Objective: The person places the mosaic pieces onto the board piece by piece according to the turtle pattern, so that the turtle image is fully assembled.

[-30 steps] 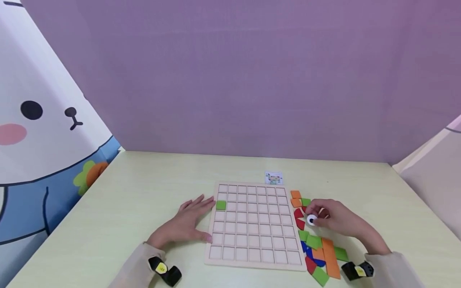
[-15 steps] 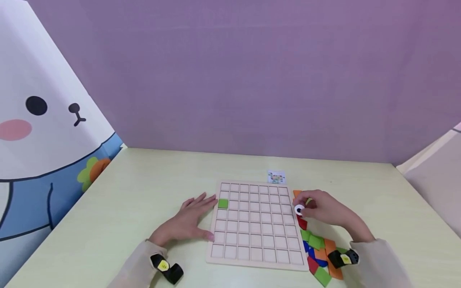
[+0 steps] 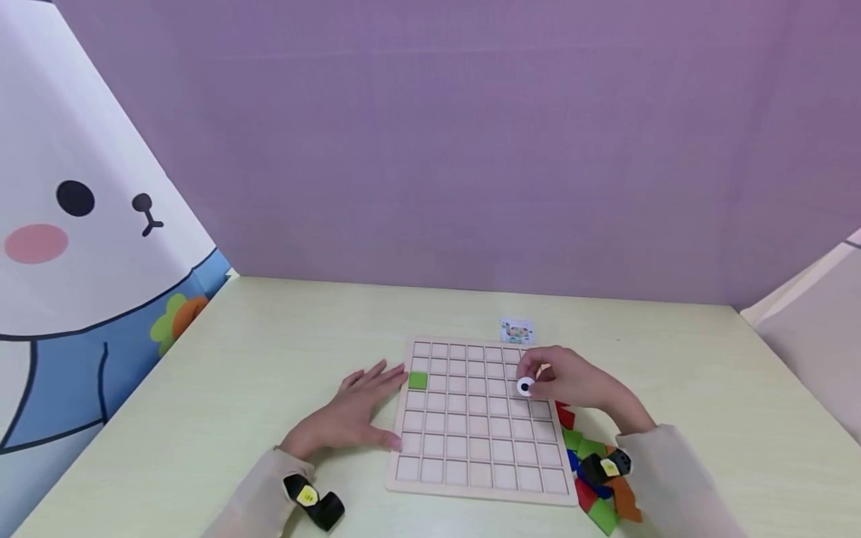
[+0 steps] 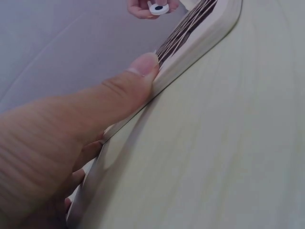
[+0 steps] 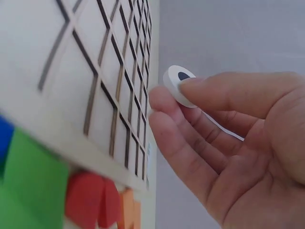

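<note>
My right hand (image 3: 568, 379) pinches a round white disc with a black dot (image 3: 525, 386) between thumb and fingers, over the right part of a wooden grid board (image 3: 476, 497). Up close in the right wrist view, the thumb lies across the face of the disc (image 5: 177, 86), clear of the board. A green square tile (image 3: 418, 380) sits in a cell of the board's left column. My left hand (image 3: 353, 415) lies spread at the board's left edge, its thumb (image 4: 121, 88) touching the side of the frame.
Several coloured tiles, green (image 3: 603, 515), red (image 3: 585, 493), blue and orange (image 3: 625, 499), lie to the board's right, partly hidden under the right forearm. A small printed card (image 3: 516, 330) lies beyond the far edge. A purple partition (image 3: 471, 149) stands behind the table.
My right hand has carried the white disc leftward from beside the loose tiles to over the board. My left hand has stayed at the board's left edge.
</note>
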Tool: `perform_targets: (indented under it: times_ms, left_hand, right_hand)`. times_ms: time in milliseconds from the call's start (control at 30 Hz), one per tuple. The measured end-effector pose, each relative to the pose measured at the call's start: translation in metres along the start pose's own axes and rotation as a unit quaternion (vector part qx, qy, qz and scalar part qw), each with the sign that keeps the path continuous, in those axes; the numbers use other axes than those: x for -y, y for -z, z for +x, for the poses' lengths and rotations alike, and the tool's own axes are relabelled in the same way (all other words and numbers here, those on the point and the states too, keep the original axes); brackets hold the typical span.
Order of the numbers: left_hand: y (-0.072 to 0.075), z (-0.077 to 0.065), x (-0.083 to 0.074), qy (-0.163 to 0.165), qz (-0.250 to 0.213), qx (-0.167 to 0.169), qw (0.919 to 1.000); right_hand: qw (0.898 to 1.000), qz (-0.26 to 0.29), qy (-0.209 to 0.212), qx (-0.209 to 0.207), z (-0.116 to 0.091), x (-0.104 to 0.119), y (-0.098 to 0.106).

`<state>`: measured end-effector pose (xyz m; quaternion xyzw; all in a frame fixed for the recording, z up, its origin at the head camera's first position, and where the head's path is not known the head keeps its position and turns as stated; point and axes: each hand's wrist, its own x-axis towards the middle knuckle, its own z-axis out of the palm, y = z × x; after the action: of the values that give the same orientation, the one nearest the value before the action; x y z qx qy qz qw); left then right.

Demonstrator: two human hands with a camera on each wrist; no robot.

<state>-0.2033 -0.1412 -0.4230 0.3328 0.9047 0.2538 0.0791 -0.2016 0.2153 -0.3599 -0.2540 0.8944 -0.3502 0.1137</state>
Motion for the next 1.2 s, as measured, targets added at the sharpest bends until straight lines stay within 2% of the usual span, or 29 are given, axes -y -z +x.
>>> perform_targets:
  times_ms: [233, 467, 633, 933, 1067, 1200]
  left_hand:
    - [0.001, 0.000, -0.004, -0.003, -0.006, 0.004, 1.0000]
    - [0.001, 0.000, -0.004, -0.002, -0.002, 0.006, 1.0000]
    - [0.002, -0.004, -0.002, -0.001, 0.005, 0.004, 1.0000]
    - [0.003, -0.005, 0.002, -0.004, 0.004, -0.003, 1.0000]
    - [0.003, -0.007, 0.003, -0.004, 0.006, -0.003, 1.0000]
    - [0.004, -0.007, 0.004, -0.005, 0.004, -0.004, 1.0000]
  right_hand:
    - [1.000, 0.007, 0.015, 0.015, 0.014, 0.007, -0.008]
    - [1.000, -0.016, 0.016, 0.001, 0.034, 0.018, -0.016]
    - [1.000, 0.007, 0.017, 0.010, 0.052, 0.026, -0.031]
    - [0.999, 0.043, -0.009, 0.006, 0.081, 0.044, -0.054]
    - [0.999, 0.037, -0.030, -0.007, 0.092, 0.047, -0.060]
    - [0.999, 0.035, -0.029, -0.016, 0.103, 0.050, -0.062]
